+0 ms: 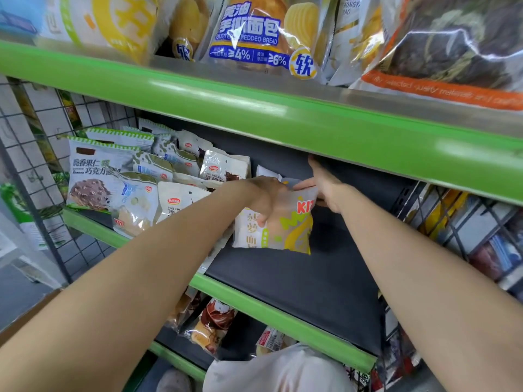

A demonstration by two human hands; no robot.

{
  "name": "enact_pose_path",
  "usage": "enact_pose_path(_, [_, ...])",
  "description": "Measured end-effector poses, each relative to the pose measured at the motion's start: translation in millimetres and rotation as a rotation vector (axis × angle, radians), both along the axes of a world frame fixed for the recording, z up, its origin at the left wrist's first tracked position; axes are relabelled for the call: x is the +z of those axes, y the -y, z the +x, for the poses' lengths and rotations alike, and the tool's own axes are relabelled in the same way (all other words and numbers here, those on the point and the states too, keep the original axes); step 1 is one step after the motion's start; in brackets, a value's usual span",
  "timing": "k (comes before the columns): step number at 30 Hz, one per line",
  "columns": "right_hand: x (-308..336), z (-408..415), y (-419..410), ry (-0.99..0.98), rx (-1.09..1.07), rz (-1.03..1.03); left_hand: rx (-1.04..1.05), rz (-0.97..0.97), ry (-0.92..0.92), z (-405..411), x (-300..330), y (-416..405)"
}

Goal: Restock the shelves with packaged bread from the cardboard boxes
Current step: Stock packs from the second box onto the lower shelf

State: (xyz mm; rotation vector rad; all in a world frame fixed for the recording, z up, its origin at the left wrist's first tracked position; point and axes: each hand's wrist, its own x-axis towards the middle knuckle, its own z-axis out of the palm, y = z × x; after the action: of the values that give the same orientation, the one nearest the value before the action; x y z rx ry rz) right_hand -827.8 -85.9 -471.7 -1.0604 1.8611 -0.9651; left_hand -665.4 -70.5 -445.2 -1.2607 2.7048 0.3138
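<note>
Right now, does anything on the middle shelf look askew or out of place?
Nothing is damaged or spilled. The packets at the left lean unevenly on each other; both hands, left hand and right hand, hold the yellow bread packet.

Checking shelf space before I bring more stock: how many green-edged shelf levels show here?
3. The top shelf carries big bread bags; the middle shelf is where both hands set a yellow packet; the bottom shelf shows only partly, so lower levels may be hidden.

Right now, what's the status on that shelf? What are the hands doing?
Left hand grips the yellow-and-white bread packet; right hand pinches its top edge. Packet upright on the middle shelf. Dark shelf space to its right, nothing blocking.
</note>
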Motion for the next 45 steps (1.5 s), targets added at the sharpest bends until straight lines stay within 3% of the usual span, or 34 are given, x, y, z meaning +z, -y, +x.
enact_pose_path(5, [8.3,6.6,-5.0,-0.141,0.133,0.114,0.044,-0.140,0.166,-11.3,-10.6,22.6])
enact_pose_path(8, [0.0,17.2,2.0,-0.333,0.138,0.067,0.123,-0.335,0.078,-12.8,-23.8,20.8])
enact_pose_path(12, [-9.8,18.2,-6.1,-0.730,0.276,0.068,0.103,-0.147,0.096,-6.0,-51.1,23.1])
enact_pose_path(16, [-7.7,22.2,-16.8,-0.909,0.346,0.021,0.097,-0.160,0.021,-0.1,-56.8,26.1])
enact_pose_path(26, [-5.5,37.0,-33.9,-0.948,0.251,-0.090,0.237,-0.387,-0.182,8.9,-35.6,2.2])
enact_pose_path(33, [16.8,87.1,-71.9,-0.777,0.350,-0.317,0.341,-0.566,-0.427,60.9,9.7,-42.4])
enact_pose_path(39, [18.3,170.4,-107.9,-0.522,0.596,-0.435,0.721,-0.405,-0.540,160.3,-4.1,-92.4])
enact_pose_path(45, [-34.0,281.5,-116.2,-0.358,0.875,-0.316,1.115,-0.160,-0.504,282.8,-64.2,-129.8])
